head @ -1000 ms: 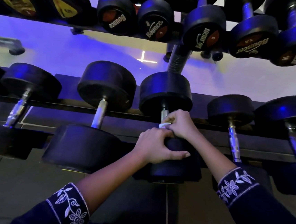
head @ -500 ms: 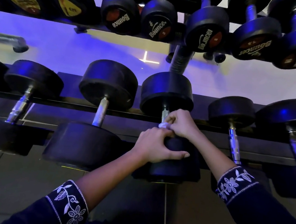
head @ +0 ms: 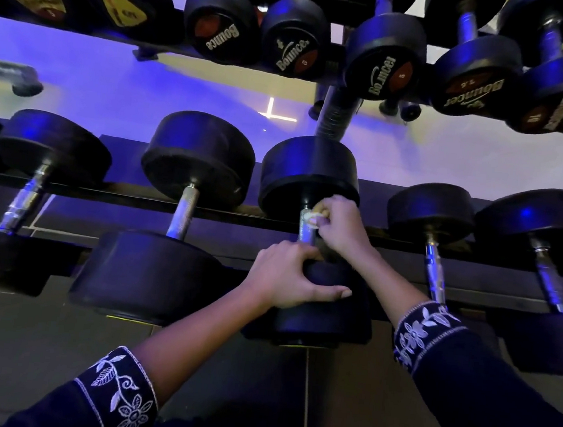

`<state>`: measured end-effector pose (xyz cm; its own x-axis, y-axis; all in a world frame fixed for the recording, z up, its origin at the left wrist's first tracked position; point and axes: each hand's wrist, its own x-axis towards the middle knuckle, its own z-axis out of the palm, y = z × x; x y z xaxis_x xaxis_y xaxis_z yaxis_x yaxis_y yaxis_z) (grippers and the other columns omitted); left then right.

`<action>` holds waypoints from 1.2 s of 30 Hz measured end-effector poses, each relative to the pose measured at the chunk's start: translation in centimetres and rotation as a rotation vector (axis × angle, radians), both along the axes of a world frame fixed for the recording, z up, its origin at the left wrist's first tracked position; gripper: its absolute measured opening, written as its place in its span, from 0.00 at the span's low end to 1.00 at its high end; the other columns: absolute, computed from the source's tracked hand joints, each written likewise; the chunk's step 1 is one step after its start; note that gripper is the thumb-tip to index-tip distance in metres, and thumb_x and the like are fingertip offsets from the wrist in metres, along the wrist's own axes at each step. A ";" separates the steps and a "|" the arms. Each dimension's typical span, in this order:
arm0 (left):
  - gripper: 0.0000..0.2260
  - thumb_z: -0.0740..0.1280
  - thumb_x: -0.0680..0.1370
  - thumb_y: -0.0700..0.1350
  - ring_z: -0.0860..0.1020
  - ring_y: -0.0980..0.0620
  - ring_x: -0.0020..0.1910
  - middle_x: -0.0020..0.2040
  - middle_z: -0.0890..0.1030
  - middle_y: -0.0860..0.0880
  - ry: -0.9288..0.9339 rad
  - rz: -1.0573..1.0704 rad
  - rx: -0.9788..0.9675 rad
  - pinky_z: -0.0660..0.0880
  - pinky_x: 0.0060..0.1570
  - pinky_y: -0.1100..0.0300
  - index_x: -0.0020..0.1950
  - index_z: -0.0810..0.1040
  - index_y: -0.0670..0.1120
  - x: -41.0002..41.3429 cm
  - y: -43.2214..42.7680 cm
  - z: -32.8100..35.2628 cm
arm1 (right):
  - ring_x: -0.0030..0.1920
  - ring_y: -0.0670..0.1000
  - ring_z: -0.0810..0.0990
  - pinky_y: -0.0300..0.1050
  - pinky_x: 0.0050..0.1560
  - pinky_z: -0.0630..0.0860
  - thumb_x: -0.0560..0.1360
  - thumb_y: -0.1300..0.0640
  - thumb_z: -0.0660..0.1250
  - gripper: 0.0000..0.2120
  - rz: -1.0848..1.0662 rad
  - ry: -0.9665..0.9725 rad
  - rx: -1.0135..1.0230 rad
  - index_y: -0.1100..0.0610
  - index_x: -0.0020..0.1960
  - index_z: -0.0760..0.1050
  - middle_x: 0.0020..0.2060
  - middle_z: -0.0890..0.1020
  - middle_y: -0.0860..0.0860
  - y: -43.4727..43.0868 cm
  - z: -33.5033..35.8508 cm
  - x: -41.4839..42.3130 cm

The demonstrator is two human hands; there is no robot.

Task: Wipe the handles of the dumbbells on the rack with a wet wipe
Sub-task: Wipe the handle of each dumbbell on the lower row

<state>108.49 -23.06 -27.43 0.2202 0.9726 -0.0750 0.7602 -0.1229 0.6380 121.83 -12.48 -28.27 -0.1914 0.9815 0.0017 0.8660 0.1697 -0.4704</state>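
Observation:
A black dumbbell (head: 311, 178) lies on the lower rack shelf, its metal handle (head: 306, 231) pointing toward me. My right hand (head: 341, 224) pinches a small white wet wipe (head: 310, 218) against the upper part of that handle, close to the far weight head. My left hand (head: 288, 276) grips the near weight head (head: 325, 317) of the same dumbbell, fingers curled over its top and thumb stretched along its face. Most of the wipe is hidden inside my right fingers.
More black dumbbells flank it on the lower shelf: one on the left (head: 184, 211), another further left (head: 30, 196), two on the right (head: 432, 259) (head: 543, 269). An upper shelf of labelled dumbbells (head: 384, 61) overhangs. Grey floor tiles (head: 37, 344) lie below.
My right hand has slid the wipe up the handle toward the far weight head, baring the lower part of the handle. My left hand keeps its grip on the near head.

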 end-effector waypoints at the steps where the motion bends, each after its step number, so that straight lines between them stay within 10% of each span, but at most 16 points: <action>1: 0.28 0.65 0.60 0.78 0.80 0.54 0.46 0.41 0.82 0.55 0.002 0.003 0.010 0.76 0.47 0.54 0.40 0.75 0.54 0.0 0.0 0.0 | 0.44 0.55 0.79 0.42 0.45 0.75 0.70 0.65 0.67 0.08 -0.004 -0.016 0.042 0.60 0.47 0.81 0.44 0.81 0.56 0.2 -0.2 -0.2; 8: 0.31 0.65 0.59 0.78 0.80 0.55 0.51 0.48 0.84 0.57 -0.018 0.004 0.008 0.76 0.52 0.55 0.53 0.80 0.60 0.0 -0.1 0.2 | 0.34 0.46 0.78 0.40 0.38 0.75 0.67 0.66 0.72 0.06 0.145 0.115 -0.322 0.59 0.43 0.83 0.35 0.83 0.53 -2.3 0.2 2.2; 14: 0.32 0.63 0.59 0.79 0.80 0.55 0.45 0.40 0.82 0.55 -0.002 0.005 0.010 0.77 0.47 0.53 0.45 0.80 0.54 0.1 -0.1 0.1 | 0.41 0.52 0.80 0.42 0.44 0.76 0.69 0.66 0.67 0.08 -0.017 0.115 0.036 0.60 0.45 0.83 0.40 0.83 0.54 0.5 -0.7 0.2; 21: 0.31 0.65 0.59 0.78 0.81 0.57 0.49 0.44 0.84 0.58 -0.032 0.007 0.015 0.77 0.50 0.54 0.50 0.80 0.58 0.1 -0.3 0.2 | 0.34 0.43 0.78 0.39 0.37 0.75 0.68 0.61 0.74 0.04 0.097 0.138 -0.236 0.57 0.43 0.85 0.35 0.85 0.52 -2.0 -0.2 1.8; 29: 0.30 0.64 0.59 0.80 0.79 0.57 0.42 0.38 0.81 0.57 0.020 0.007 0.000 0.77 0.46 0.53 0.42 0.76 0.56 0.3 0.1 0.0 | 0.41 0.51 0.82 0.38 0.43 0.74 0.69 0.63 0.71 0.06 -0.144 0.184 -0.048 0.60 0.45 0.83 0.39 0.85 0.55 0.8 -1.4 0.9; 36: 0.34 0.66 0.60 0.78 0.79 0.55 0.57 0.56 0.83 0.58 0.038 -0.028 -0.037 0.74 0.55 0.57 0.59 0.77 0.62 0.2 -0.1 0.2 | 0.25 0.37 0.73 0.36 0.30 0.71 0.67 0.66 0.73 0.06 0.075 0.252 -0.380 0.56 0.38 0.83 0.26 0.80 0.46 -2.2 -1.3 3.6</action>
